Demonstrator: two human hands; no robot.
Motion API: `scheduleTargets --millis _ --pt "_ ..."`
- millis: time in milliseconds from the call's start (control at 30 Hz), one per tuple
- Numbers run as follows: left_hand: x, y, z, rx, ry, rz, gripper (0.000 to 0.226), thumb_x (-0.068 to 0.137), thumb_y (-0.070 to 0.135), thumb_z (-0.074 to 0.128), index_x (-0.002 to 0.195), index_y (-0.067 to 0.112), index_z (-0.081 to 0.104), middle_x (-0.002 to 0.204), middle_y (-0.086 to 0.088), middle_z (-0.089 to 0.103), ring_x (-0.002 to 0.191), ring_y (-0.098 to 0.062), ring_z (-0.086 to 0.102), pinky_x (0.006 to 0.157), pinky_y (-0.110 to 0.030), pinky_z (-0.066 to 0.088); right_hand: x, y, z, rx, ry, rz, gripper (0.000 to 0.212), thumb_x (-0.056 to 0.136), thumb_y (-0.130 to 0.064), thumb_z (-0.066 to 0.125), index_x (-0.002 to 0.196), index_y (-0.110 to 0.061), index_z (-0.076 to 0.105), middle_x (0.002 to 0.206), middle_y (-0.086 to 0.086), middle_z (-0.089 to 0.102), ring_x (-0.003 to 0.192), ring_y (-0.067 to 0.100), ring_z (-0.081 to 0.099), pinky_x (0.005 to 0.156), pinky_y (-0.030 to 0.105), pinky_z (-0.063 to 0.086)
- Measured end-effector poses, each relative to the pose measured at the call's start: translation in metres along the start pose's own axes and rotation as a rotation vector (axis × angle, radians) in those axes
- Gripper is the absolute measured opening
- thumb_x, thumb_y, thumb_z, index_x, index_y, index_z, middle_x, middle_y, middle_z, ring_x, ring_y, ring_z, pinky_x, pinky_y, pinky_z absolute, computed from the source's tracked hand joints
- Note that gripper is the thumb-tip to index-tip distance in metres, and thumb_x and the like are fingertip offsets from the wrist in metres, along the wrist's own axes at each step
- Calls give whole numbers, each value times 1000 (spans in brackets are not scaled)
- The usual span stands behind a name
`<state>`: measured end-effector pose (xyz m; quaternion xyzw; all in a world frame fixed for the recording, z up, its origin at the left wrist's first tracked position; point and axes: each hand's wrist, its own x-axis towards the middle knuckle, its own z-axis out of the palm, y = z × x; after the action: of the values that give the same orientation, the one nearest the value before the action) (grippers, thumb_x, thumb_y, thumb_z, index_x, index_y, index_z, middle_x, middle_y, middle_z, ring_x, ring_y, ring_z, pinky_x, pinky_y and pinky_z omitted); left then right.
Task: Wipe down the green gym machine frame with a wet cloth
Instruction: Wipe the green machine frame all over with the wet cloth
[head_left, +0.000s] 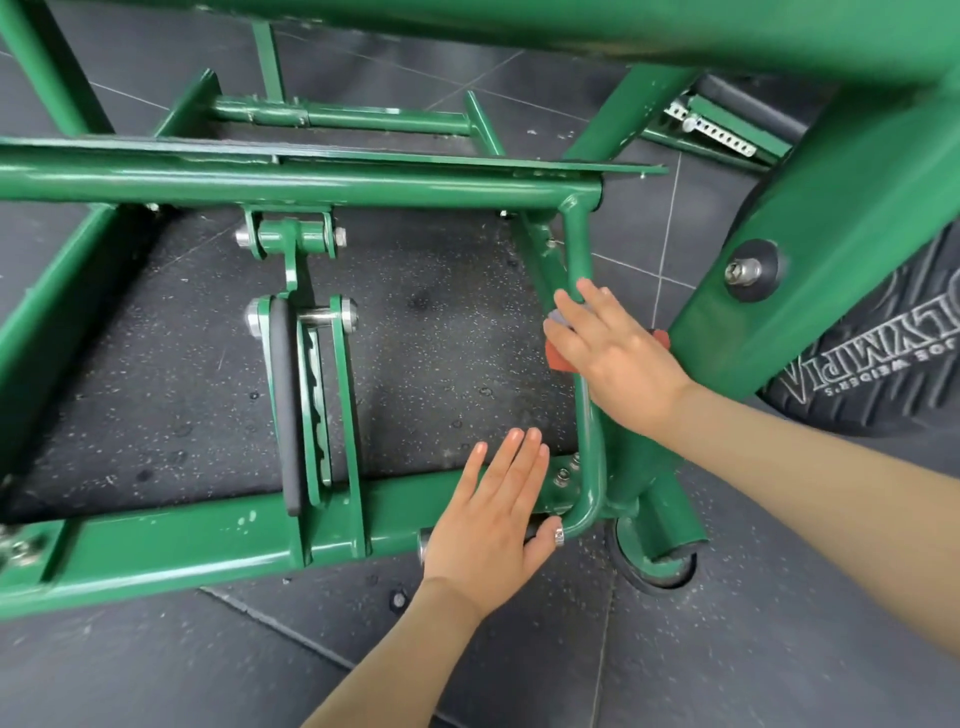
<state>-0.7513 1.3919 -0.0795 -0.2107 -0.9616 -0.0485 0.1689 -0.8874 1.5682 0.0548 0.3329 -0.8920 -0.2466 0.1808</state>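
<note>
Orange cloth (558, 358) under right hand (618, 358)

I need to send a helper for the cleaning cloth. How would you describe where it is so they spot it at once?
Find the green machine frame and follow its curved tube on the right side. The cloth is pressed against that tube under the right hand. It is the only orange-red thing among green metal and dark flooring.

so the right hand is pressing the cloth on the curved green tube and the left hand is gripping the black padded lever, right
Not quite. In the head view the left hand lies flat and open on the lower green bar, away from the black padded lever. The right hand does press the cloth on the curved tube.
</note>
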Motion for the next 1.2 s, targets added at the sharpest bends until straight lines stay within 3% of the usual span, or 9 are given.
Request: scheduleTargets --millis 167,333,433,600,900,1067,1200 --pt "-1 0 4 6 19 8 72 105 53 34 160 6 32 169 -10 26 158 -25 20 124 -51 18 49 11 -13 243 144 295 67 57 22 73 123 14 62 130 43 57 126 62 52 108 69 43" --pt "0 0 5 18 8 8 73 105 54 34 160 6 30 170 -10 25 158 -25 18 125 -51 18 -11 -34 -2 336 225 387 70 61 25 66 128 7 60 133 31 60 136 54 45 117 60 35" --pt "0 1 3 20 -7 9 72 106 54 32 161 8 29 170 -9 23 159 -25 15 125 -50 16 -44 -50 1 390 206 362 77 58 23 77 131 7 63 137 31 59 132 56 52 113 59 34" --pt "-1 -22 -14 -22 0 85 70 103 52 42 160 12 35 171 -5 23 159 -24 16 127 -48 12 -24 -58 -8 480 224 321 78 65 20 79 139 5 58 144 32 53 138 54 46 116 61 32" --pt "-12 -179 -104 344 -26 243 73 103 47 48 162 8 30 169 -11 27 158 -27 20 128 -53 12 56 -106 -42 642 277 84 78 70 7 85 143 -4 57 147 19 56 143 44 45 116 50 36" --pt "-40 -196 -111 363 66 -116 90 96 57 53 160 -1 29 169 -21 18 158 -35 16 128 -55 16 119 -123 -58 673 388 -31 71 82 -2 80 147 -5 53 149 18 55 142 44 46 112 63 43" --pt "-41 -191 -102 300 83 -157 91 92 50 52 160 -5 25 169 -26 15 158 -37 14 128 -55 18 165 -138 -49 727 372 -45 69 83 4 79 146 -1 52 148 22 55 144 47 43 115 63 40"
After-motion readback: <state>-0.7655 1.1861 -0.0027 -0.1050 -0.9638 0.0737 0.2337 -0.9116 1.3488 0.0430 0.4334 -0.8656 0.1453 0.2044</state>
